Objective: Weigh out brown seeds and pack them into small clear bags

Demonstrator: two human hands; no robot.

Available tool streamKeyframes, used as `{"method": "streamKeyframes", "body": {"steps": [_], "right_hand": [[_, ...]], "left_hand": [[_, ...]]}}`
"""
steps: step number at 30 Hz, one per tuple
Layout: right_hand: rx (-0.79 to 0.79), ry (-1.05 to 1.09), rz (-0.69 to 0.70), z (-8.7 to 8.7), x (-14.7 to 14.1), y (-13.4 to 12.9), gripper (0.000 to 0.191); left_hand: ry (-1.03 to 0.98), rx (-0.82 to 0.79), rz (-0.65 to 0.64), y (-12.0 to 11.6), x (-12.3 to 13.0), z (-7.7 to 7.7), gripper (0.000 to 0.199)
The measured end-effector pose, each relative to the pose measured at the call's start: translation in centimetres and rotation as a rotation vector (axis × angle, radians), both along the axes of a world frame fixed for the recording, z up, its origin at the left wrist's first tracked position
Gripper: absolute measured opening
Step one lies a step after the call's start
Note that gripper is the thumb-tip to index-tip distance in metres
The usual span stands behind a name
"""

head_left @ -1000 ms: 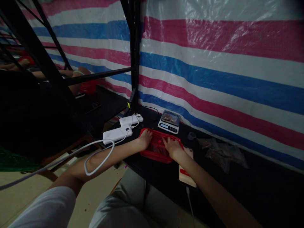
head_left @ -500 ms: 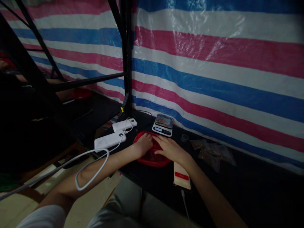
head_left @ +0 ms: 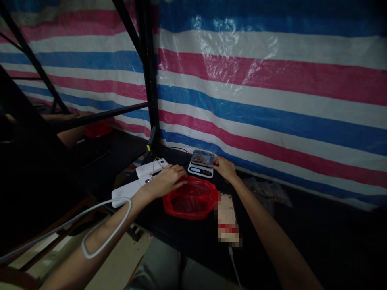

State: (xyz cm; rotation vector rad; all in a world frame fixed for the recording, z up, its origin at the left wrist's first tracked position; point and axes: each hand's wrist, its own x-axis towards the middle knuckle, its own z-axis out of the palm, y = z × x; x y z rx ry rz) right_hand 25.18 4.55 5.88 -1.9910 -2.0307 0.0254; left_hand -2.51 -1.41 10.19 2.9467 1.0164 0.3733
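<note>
A red plastic bag (head_left: 190, 215), its mouth spread wide, sits on the black table in front of me. My left hand (head_left: 169, 180) is open, with its fingers stretched over the bag's far left rim. Further back stands a small white digital scale (head_left: 200, 172) with a lit display. On its platform lies a clear plastic bag (head_left: 202, 158) of small brownish pieces. At the scale's right edge, my right hand (head_left: 225, 167) has its thumb and fingers closed on the side of that clear bag.
Two white power banks (head_left: 128, 193) with a cable lie left of the red bag. A phone (head_left: 228, 217) on a cord lies to the right, partly pixelated. Several clear packets (head_left: 269, 191) rest beyond my right forearm. Black metal posts (head_left: 148, 80) rise at left, near another person's arm (head_left: 71, 135).
My right hand has left the red bag and moved up to the scale. My left hand has drawn back to the bag's left rim, and the bag's mouth is spread wider.
</note>
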Motion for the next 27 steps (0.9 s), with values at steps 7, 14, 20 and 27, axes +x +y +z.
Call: {"method": "streamKeyframes", "body": {"steps": [7,14,20,27], "right_hand": [[0.020,0.170,-0.189,-2.8,-2.3,2.6,0.031],[0.063,0.443,-0.237,-2.7,-2.8,2.9,0.019],[0.109,0.678,0.004,0.8,-3.9,1.2,0.020],[0.070,1.069,0.308,3.8,-6.2,-5.0,0.024]], "left_hand": [[-0.018,-0.075,0.061,0.2,-1.7,-0.6,0.030],[-0.133,-0.106,0.061,0.4,-2.2,-0.8,0.024],[-0.624,-0.316,0.255,2.1,-0.3,-1.5,0.040],[-1.125,-1.424,0.183,2.8,3.3,-1.8,0.055]]}}
